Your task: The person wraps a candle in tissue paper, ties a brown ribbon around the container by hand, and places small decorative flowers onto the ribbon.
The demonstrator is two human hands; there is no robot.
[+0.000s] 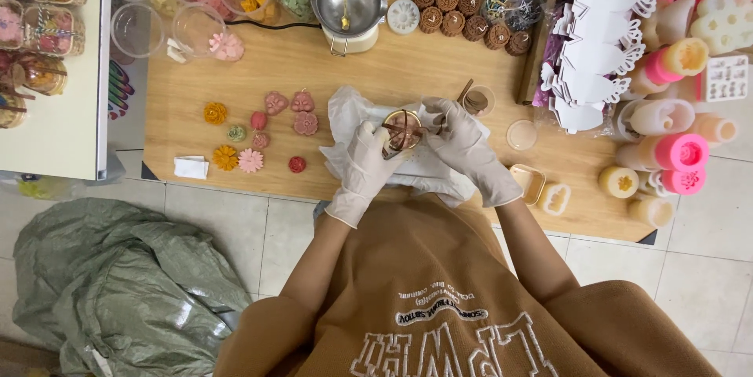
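Both my hands wear white gloves and meet over a small round gold-rimmed cup (pixel 401 131) at the middle of the wooden table (pixel 376 79). My left hand (pixel 367 167) grips the cup's left side. My right hand (pixel 463 145) pinches thin crossed wooden sticks lying over the cup's rim. A crumpled white tissue sheet (pixel 349 114) lies under the cup.
Small flower and heart wax shapes (pixel 259 130) lie to the left. A metal pot (pixel 351 0) stands at the back, woven round pieces (pixel 463 16) beside it. White butterfly cut-outs (pixel 596 40) and pink and cream moulds (pixel 674 118) crowd the right. A grey-green sack (pixel 118 283) lies on the floor.
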